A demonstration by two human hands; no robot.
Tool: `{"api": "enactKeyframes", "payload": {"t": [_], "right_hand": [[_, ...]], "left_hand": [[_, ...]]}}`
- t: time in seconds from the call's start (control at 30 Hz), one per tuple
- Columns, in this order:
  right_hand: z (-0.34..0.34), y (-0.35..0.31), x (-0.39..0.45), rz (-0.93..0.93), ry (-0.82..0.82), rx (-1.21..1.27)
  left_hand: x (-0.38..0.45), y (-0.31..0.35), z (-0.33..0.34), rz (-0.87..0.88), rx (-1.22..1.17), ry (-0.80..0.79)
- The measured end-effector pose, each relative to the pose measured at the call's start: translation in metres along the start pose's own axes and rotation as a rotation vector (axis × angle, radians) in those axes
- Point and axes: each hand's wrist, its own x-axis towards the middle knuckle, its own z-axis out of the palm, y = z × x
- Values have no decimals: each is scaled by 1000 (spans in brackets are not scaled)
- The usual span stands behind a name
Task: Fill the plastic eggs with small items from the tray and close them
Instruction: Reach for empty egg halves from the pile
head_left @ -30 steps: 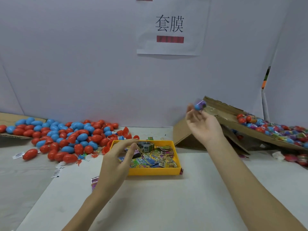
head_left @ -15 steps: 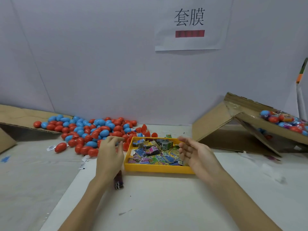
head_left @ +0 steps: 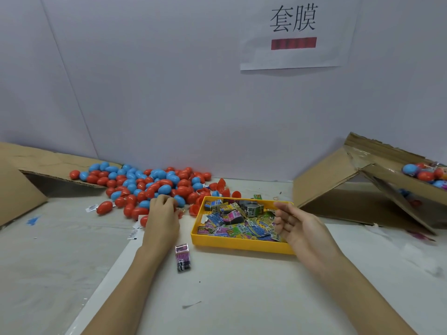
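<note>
At the far left a flattened cardboard box (head_left: 36,163) leans against the wall, and from its flap a heap of red and blue plastic eggs (head_left: 150,184) spreads rightward over the white table (head_left: 242,298). My left hand (head_left: 162,220) reaches into the near edge of that heap, knuckles up, fingers curled down among the eggs (whether they have closed on one I cannot tell, since the back of my hand hides the fingertips). Just near of my wrist, a small purple packet (head_left: 183,257) lies alone on the table. To its right sits the yellow tray (head_left: 242,246), filled with small printed packets (head_left: 237,220) in blue, green, purple and grey. My right hand (head_left: 297,228) hovers over the tray's right end, palm turned left, fingers loosely spread and holding nothing. Farther right, a second cardboard box (head_left: 338,184) stands tilted, with filled eggs (head_left: 425,174) on its sloping flap. A paper sign (head_left: 294,32) hangs on the wall above.
</note>
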Motion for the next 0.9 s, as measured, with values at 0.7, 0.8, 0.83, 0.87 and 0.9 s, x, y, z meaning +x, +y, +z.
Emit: {"api": "enactKeyframes", "payload": {"t": [0.7,0.8,0.83,0.87,0.9], "right_hand": [[-2,4,-1,-46,-25,-30],[0,5,-3,-76,-29,-92],[1,6,-4,-95,-34,-136],[3,7,-6,-122,-38,-199],[6,8,-9,-160,-38,-287]], "left_hand": [[-4,8,-11,134,134,87],[-12,34,-17,320,-170,105],[-16,45,-19,370,-269,76],[-21,56,-21,406,-359,33],[-27,66,-21,430,-441,-12]]}}
